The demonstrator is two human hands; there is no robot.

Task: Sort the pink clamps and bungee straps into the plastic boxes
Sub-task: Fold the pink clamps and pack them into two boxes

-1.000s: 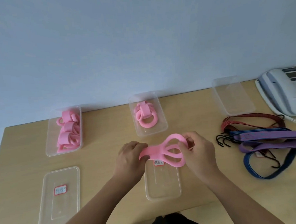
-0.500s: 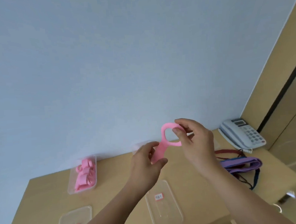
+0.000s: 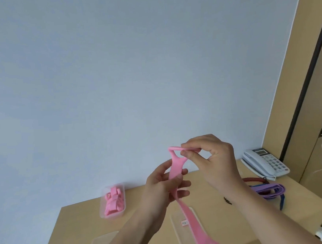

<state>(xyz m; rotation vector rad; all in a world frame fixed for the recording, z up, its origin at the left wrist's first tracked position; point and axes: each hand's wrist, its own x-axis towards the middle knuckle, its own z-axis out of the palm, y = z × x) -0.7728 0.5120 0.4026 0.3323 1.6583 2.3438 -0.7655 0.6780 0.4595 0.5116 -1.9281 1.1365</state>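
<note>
Head view:
- Table (image 3: pixel 68 231) lying below both hands.
- Plastic box (image 3: pixel 112 201) of pink pieces sitting far left by wall.
- Clear lid (image 3: pixel 178 235) lying beneath forearms.
- Bungee straps (image 3: pixel 269 189) and phone (image 3: pixel 264 161) lying to right; right forearm partly hiding straps.
- Pink clamp (image 3: pixel 175 164) hanging in air above table, long axis running near-vertical. Top loop pointing up, lower loop trailing toward camera.
- Left hand (image 3: pixel 164 186) curling fingers round clamp's middle.
- Right hand (image 3: pixel 212 166) pinching top loop between thumb and forefinger.
</note>
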